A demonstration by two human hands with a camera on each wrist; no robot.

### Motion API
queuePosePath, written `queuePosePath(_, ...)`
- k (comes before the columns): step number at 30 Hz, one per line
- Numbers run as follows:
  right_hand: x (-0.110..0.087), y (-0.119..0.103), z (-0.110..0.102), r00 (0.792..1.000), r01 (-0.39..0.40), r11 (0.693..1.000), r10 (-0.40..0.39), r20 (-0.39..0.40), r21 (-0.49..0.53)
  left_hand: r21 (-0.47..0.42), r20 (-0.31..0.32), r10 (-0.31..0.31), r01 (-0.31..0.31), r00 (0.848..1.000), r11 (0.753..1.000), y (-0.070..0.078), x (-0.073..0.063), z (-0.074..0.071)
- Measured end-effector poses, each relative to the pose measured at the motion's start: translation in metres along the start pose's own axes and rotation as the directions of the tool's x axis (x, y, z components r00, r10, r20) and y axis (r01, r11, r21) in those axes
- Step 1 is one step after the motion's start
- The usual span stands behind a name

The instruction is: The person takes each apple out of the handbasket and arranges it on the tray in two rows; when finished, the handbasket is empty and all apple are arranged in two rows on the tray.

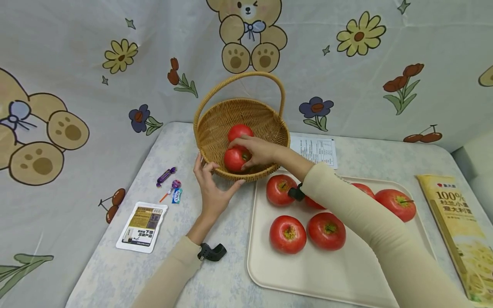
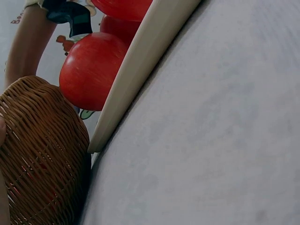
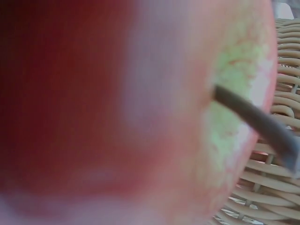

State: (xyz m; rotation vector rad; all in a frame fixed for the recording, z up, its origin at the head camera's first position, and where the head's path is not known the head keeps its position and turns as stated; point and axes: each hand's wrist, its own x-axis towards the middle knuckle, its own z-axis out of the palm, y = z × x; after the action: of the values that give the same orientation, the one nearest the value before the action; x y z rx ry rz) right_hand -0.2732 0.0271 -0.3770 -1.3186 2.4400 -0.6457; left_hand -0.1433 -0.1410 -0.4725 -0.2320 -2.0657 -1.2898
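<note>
A wicker basket with a tall handle stands at the back of the table, tipped so its opening faces me. My left hand grips its front left rim, thumb spread to the right. Inside the basket, my right hand holds a red apple near the front rim. Behind that fruit lies a second red apple. The right wrist view is filled by the held apple, its stem and green top showing, with basket weave to the right. In the left wrist view, the basket's woven side appears close up.
A cream tray with several red apples lies front right, partly under my right forearm. Further right is a yellow pasta packet. Printed paper sits behind the tray. On the left are wrapped candies, a lollipop and a food pouch.
</note>
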Motion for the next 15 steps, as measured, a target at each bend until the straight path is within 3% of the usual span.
queuePosePath(15,0.0058,-0.0098,0.0078,0.999,0.006,0.995,-0.011,-0.049,-0.104,0.017,-0.001,-0.001,0.001,1.000,1.000,-0.0018,-0.0008,-0.0001)
